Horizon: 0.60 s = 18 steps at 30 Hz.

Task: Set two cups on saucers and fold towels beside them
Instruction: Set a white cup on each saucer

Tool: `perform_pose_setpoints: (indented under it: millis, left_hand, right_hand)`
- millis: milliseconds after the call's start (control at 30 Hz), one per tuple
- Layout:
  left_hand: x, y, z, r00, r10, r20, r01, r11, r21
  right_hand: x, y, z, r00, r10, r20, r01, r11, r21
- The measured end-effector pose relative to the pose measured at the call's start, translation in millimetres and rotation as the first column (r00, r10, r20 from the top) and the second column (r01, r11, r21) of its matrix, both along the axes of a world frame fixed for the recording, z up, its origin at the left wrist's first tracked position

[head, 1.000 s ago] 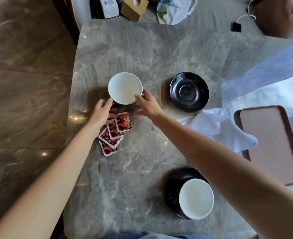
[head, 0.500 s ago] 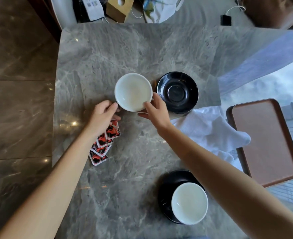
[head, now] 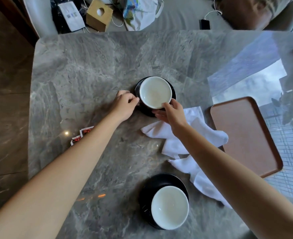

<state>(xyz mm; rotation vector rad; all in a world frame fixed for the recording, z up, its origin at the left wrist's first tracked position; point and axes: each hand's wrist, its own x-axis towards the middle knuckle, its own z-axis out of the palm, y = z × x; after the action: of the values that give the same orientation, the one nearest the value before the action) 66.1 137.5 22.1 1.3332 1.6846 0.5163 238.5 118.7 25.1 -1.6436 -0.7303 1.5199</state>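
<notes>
Upper cup (head: 155, 91) on upper saucer (head: 146, 111), lower cup (head: 170, 207) on lower saucer (head: 152, 185): done.
We find left hand (head: 124, 106) and right hand (head: 172, 113) gripping upper cup; towels (head: 196, 118) lie unfolded.

Home living room here: my grey marble surface (head: 90, 69) sits by a sofa (head: 180, 18) with a brown cushion (head: 242, 12), a tissue box (head: 99, 14), a tote bag (head: 139, 12) and a charger (head: 204, 24).
</notes>
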Motion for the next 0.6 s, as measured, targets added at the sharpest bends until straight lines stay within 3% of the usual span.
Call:
perform_pose_setpoints:
  millis: [600]
  left_hand:
    - [12.0, 12.4, -8.2, 0.996, 0.064, -0.069, -0.061, 0.997, 0.045]
  right_hand:
    - [14.7, 9.3, -3.2, 0.997, 0.052, -0.049, -0.053, 0.998, -0.027]
